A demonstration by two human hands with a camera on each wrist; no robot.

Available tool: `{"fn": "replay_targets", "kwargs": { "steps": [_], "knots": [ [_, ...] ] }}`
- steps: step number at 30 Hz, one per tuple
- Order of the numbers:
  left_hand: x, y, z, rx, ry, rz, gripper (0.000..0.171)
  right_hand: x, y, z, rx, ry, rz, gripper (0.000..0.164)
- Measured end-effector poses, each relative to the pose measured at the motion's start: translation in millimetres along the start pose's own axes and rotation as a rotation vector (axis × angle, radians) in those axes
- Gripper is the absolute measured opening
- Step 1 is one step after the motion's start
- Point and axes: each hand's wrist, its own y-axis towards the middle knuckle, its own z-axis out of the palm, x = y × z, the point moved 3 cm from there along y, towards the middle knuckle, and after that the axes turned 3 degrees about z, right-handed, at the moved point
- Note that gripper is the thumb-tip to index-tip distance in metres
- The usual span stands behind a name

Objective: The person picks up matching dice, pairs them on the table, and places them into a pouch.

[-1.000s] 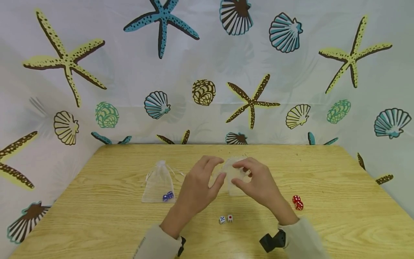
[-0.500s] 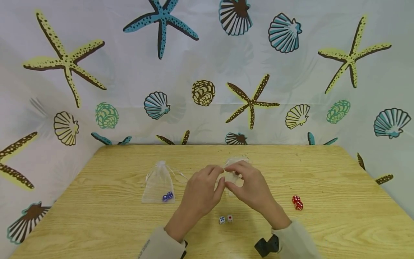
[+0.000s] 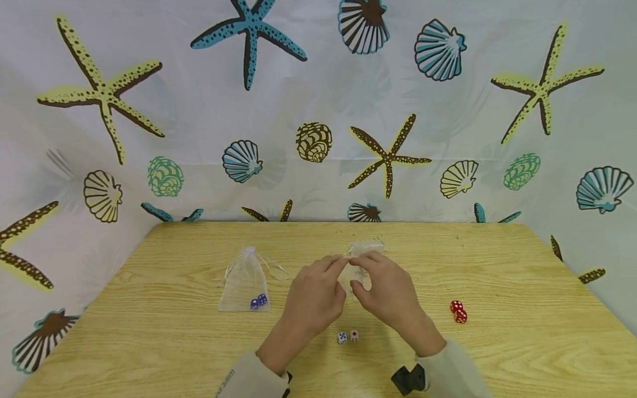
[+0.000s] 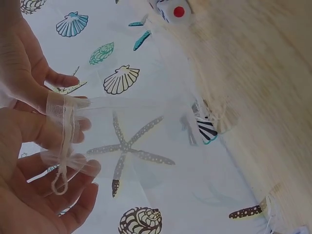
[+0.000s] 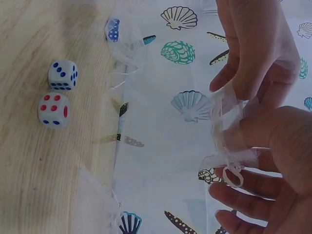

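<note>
Both hands are raised over the middle of the table with their index fingertips meeting. Between them they hold a sheer white drawstring bag (image 4: 67,134) by its mouth, its clear body hanging down. My left hand (image 3: 313,293) grips one side of the mouth; my right hand (image 3: 390,287) grips the other. A knotted cord loop (image 5: 233,176) dangles beside the right fingers in the right wrist view. Some fingertips are behind or under the fabric, so how deep they reach is unclear. Two white dice (image 3: 348,336) lie on the table just in front of the hands.
Left on the table lies another sheer bag (image 3: 241,284) with two blue dice (image 3: 259,301) inside. A further sheer bag (image 3: 367,247) lies flat behind the hands. Two red dice (image 3: 458,312) touch at the right. A patterned cloth (image 3: 318,188) surrounds the wooden table (image 3: 522,331).
The hands, first apart, have come together until their index fingertips meet at the held bag's mouth. The left thumb has drawn back from the right one. Dice and other bags stay put.
</note>
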Motion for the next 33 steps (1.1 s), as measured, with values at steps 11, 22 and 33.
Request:
{"fn": "replay_targets", "kwargs": {
  "steps": [11, 22, 33],
  "knots": [
    [5.6, -2.4, 4.0, 0.073, -0.006, -0.023, 0.040, 0, 0, 3, 0.049, -0.009, -0.007, 0.028],
    [16.0, -1.4, 2.3, 0.139, -0.028, -0.007, 0.046, -2, -3, -5, 0.064, 0.150, -0.045, 0.020],
    [21.7, -2.2, -1.2, 0.159, -0.059, -0.053, 0.044, -7, -18, -7, 0.148, 0.200, -0.029, 0.019]
  ]
}}
